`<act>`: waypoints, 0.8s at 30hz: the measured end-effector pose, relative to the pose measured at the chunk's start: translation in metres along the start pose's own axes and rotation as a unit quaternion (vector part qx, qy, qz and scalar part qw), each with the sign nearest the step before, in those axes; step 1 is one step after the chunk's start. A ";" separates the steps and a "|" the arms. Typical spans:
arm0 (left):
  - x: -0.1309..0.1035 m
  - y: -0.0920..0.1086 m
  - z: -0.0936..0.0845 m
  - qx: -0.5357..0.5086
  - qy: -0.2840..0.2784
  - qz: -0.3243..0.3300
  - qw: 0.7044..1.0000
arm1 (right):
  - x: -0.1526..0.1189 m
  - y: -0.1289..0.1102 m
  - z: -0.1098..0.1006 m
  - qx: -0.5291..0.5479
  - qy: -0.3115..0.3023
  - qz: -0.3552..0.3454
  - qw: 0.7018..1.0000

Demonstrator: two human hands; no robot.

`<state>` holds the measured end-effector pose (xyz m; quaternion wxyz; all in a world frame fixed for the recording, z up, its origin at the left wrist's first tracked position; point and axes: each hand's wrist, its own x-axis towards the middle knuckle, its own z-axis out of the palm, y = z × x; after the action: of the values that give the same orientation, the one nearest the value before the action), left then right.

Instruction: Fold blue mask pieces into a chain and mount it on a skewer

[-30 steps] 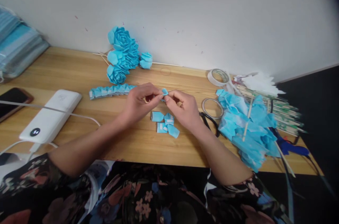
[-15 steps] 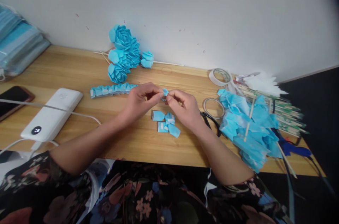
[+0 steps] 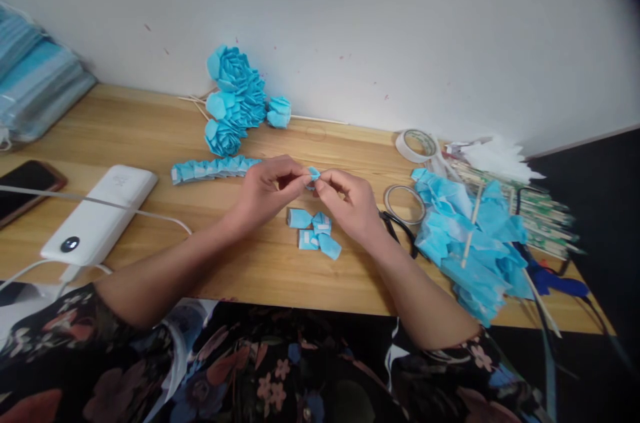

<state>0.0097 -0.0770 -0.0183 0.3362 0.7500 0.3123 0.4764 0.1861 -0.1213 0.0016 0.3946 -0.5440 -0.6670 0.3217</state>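
Between my fingertips is a small blue petal piece (image 3: 313, 174), mostly covered by the fingers. My left hand (image 3: 270, 186) pinches its left side, and my right hand (image 3: 349, 202) grips its right side with thumb and forefinger. Just below them, several loose blue petals (image 3: 309, 239) with whitish strips lie on the wooden table (image 3: 240, 276). A row of overlapping blue petals (image 3: 213, 170) stretches out to the left of my left hand, its right end partly hidden. Finished blue flowers (image 3: 235, 103) on sticks rest farther back against the wall.
To the right are tape rolls (image 3: 416, 145), black-handled scissors (image 3: 400, 231), crumpled blue material (image 3: 470, 230), wrapped sticks (image 3: 543, 216) and a blue glue gun (image 3: 560, 282). A white power bank (image 3: 107, 210) with cables, a phone (image 3: 27, 186) and stacked face masks (image 3: 37, 83) occupy the left.
Both hands keep their pinch on the blue petal piece, which seems slightly turned between the fingertips. The whole view has shifted very slightly; the other things lie as before.
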 end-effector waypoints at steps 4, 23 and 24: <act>0.001 0.002 0.000 -0.005 -0.001 -0.011 1.000 | 0.000 0.000 0.001 -0.009 0.012 0.000 1.000; 0.032 -0.019 -0.039 -0.212 0.088 -0.208 0.951 | 0.006 -0.025 0.067 -0.191 -0.242 -0.253 0.917; 0.033 -0.019 -0.039 -0.213 0.087 -0.211 0.950 | 0.008 -0.027 0.074 -0.215 -0.252 -0.263 0.906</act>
<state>-0.0176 -0.0320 -0.0050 0.5522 0.5335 0.3829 0.5136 0.1076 -0.1192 -0.0098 0.1570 -0.3215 -0.9160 0.1815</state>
